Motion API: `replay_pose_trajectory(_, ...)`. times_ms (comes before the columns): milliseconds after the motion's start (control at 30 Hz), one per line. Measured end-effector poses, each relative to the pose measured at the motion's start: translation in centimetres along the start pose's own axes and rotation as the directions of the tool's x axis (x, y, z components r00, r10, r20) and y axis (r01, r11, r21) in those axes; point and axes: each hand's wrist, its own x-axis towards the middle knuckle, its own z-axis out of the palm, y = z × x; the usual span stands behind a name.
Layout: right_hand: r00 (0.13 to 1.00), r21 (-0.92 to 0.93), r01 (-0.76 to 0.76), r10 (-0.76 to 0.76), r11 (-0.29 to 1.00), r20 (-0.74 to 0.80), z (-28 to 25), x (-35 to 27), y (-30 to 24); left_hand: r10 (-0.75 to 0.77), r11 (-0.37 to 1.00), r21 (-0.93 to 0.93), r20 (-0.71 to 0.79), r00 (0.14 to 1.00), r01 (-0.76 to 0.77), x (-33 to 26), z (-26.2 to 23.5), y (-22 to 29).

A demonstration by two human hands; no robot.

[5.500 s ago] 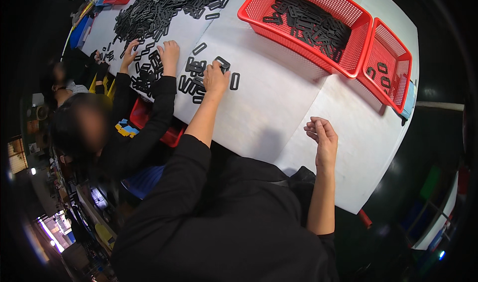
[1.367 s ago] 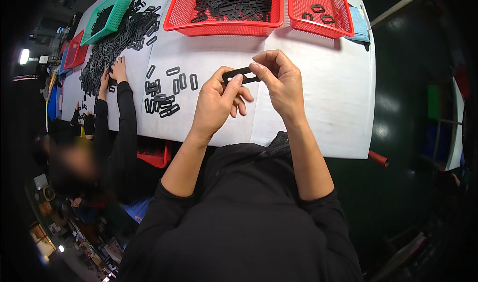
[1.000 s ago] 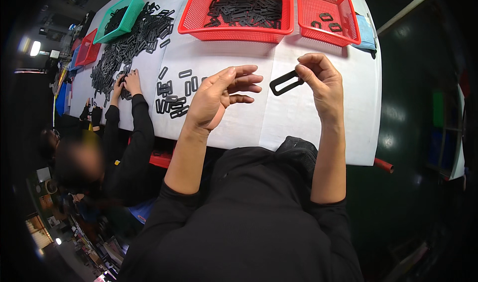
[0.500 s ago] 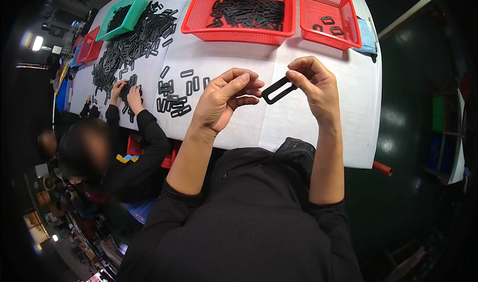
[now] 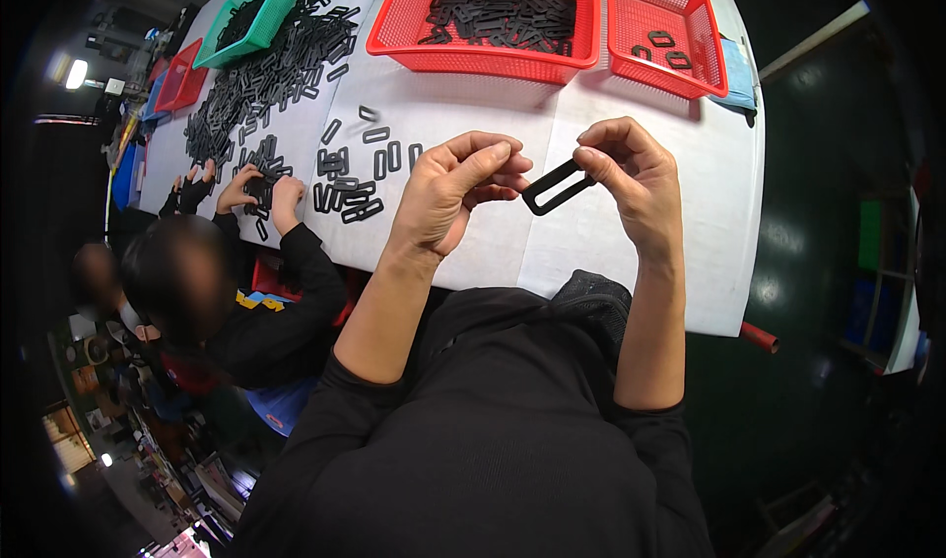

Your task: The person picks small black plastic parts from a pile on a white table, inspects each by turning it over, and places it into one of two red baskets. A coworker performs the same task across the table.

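Observation:
A black flat oblong plastic loop (image 5: 557, 186) is held up over the white table (image 5: 611, 233). My right hand (image 5: 631, 179) pinches its right end between thumb and fingers. My left hand (image 5: 458, 189) is just left of the loop, fingers curled, its fingertips close to the loop's left end; whether they touch it I cannot tell. Several more black loops (image 5: 350, 179) lie loose on the table to the left of my left hand.
Two red baskets stand at the far edge: a large one (image 5: 493, 61) full of black loops and a smaller one (image 5: 658, 70) with a few. A green basket (image 5: 244, 41) and a big heap of loops (image 5: 266, 75) lie far left. A co-worker's hands (image 5: 261, 189) handle loops at the left.
My hands held the loop together, then the right hand drew it away to the right. Now the two hands are close again with the loop between them.

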Motion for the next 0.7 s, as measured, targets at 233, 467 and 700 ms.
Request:
replay_pose_trajectory(233,1.0,0.01,-0.02,0.02,1.0,0.017,0.31,0.09,0.3,0.001,1.0,-0.01,-0.005,1.0,-0.001,0.03,-0.36,0.07)
replay_pose_trajectory(467,0.999,-0.014,-0.019,0.019,1.0,0.029,0.52,0.24,0.32,-0.001,1.0,-0.024,0.002,1.0,0.001,0.34,-0.39,-0.07)
replay_pose_trajectory(700,0.999,-0.011,-0.032,0.032,0.999,0.031,0.72,0.26,0.66,0.009,0.999,0.039,0.006,1.0,-0.009,0.49,-0.39,-0.34)
